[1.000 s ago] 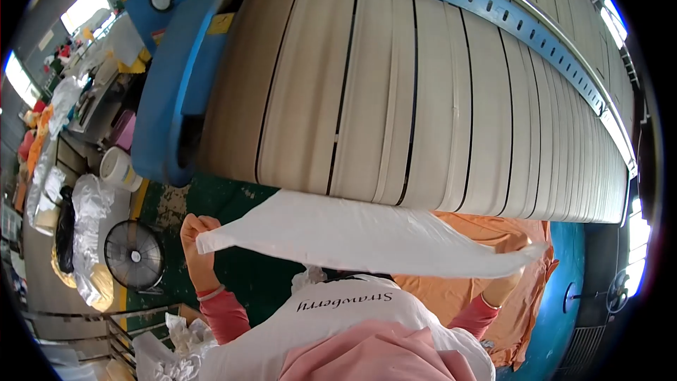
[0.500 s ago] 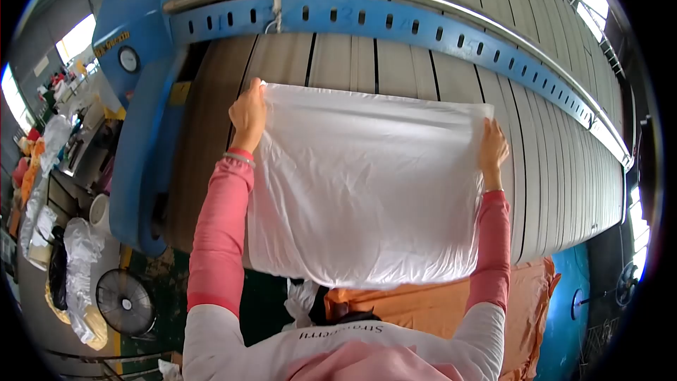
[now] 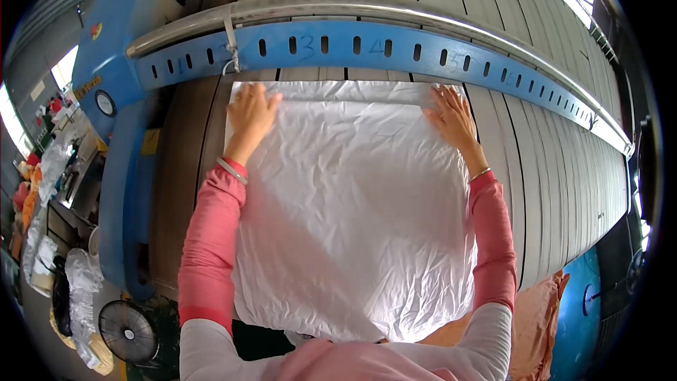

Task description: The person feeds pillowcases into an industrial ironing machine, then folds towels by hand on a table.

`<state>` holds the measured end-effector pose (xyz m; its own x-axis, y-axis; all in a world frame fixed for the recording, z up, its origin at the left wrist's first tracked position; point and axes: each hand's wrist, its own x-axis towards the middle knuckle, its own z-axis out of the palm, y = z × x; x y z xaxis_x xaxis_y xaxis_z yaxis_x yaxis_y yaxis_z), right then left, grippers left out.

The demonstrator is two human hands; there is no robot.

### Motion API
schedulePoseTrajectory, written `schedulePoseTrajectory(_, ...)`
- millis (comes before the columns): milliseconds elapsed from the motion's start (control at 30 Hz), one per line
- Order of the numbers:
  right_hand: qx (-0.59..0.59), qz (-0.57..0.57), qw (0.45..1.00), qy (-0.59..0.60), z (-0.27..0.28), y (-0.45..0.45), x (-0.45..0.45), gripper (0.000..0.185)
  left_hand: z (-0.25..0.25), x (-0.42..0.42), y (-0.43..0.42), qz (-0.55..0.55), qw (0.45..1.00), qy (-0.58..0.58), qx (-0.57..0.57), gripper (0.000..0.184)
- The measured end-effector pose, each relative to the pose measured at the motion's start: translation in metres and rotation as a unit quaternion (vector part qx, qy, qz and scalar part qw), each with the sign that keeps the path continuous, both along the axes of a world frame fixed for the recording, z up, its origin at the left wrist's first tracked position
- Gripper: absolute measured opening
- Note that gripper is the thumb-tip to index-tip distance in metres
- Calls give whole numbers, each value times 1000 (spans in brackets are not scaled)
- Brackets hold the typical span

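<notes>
Pale belts [image 3: 543, 169] under both hands bear a white cloth [image 3: 352, 204], thin and faintly sheen-lit, finely creased all over, its far edge fairly straight just beyond the fingertips near a blue slotted bar [image 3: 402, 49], its near edge rumpled and drooping between the forearms. Well left of the left hand [image 3: 252, 116], a white bucket [image 3: 94, 240], mostly hidden, contents not visible. Left hand and right hand [image 3: 455, 116] both opened out, palms down on the far corners, gripping nothing; half a second ago they pinched those corners.
</notes>
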<state>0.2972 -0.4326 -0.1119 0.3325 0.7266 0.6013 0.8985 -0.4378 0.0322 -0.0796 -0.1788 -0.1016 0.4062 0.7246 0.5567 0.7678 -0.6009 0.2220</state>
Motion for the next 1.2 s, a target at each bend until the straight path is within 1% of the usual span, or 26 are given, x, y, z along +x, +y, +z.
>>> schedulePoseTrajectory(33,-23,5,1000,-6,-6,6,4,65,-18,8,7,25,999,16,29,58)
schedulePoseTrajectory(67,-25,-5,999,27,-8,10,13,70,-35,14,15,51,997,31,58,66)
schedulePoseTrajectory(133,-23,-22,996,88,2,23,34,80,-21,13,23,66,997,28,-16,72)
schedulePoseTrajectory(167,-23,-29,996,80,0,26,37,83,-17,11,23,71,996,29,-53,75)
schedulePoseTrajectory(267,-28,-47,995,84,1,37,42,82,-11,12,31,51,997,18,-53,76)
schedulePoseTrajectory(367,-66,-99,990,80,16,49,45,79,-7,17,51,42,997,42,-48,74)
schedulePoseTrajectory(467,-26,-81,992,98,22,26,26,72,-10,1,77,-15,999,28,-37,72)
schedulePoseTrajectory(500,5,-36,995,95,18,8,17,66,-11,-10,74,-32,999,1,-34,70)
schedulePoseTrajectory(567,8,29,992,121,13,-46,-18,59,-26,-39,49,-68,996,-51,-29,65)
schedulePoseTrajectory(600,23,86,989,115,0,-77,-22,53,-27,-58,21,-96,993,-65,0,60)
schedulePoseTrajectory(633,45,116,984,129,-10,-112,-41,47,-25,-82,-17,-125,989,-76,26,56)
schedulePoseTrajectory(700,33,81,977,193,-20,-177,-85,43,-35,-123,-85,-143,982,-117,49,50)
schedulePoseTrajectory(767,50,63,976,202,-39,-233,-108,37,-45,-158,-150,-124,984,-119,50,50)
schedulePoseTrajectory(800,73,23,965,252,-52,-255,-120,31,-55,-172,-177,-83,992,-93,31,48)
schedulePoseTrajectory(833,93,-20,949,302,-63,-276,-133,26,-69,-184,-200,-70,994,-79,38,43)
schedulePoseTrajectory(867,98,-30,942,319,-80,-295,-144,24,-75,-193,-226,-59,995,-76,13,41)
schedulePoseTrajectory(900,103,-42,935,336,-98,-312,-154,22,-86,-202,-244,-41,998,-53,-13,43)
schedulePoseTrajectory(933,110,-54,928,352,-108,-322,-165,21,-93,-208,-265,-14,999,-17,-30,42)
schedulePoseTrajectory(1000,138,-87,911,379,-119,-328,-192,19,-112,-218,-291,0,997,2,-71,42)
schedulePoseTrajectory(1033,151,-104,901,392,-124,-332,-207,18,-116,-219,-300,1,997,-11,-73,43)
schedulePoseTrajectory(1067,146,-116,901,392,-119,-324,-205,20,-112,-209,-300,4,997,-23,-77,43)
schedulePoseTrajectory(1133,138,-141,900,390,-118,-312,-209,23,-120,-202,-303,2,995,-49,-91,40)
schedulePoseTrajectory(1200,141,-123,928,323,-136,-312,-203,25,-134,-200,-305,-19,992,-87,-93,42)
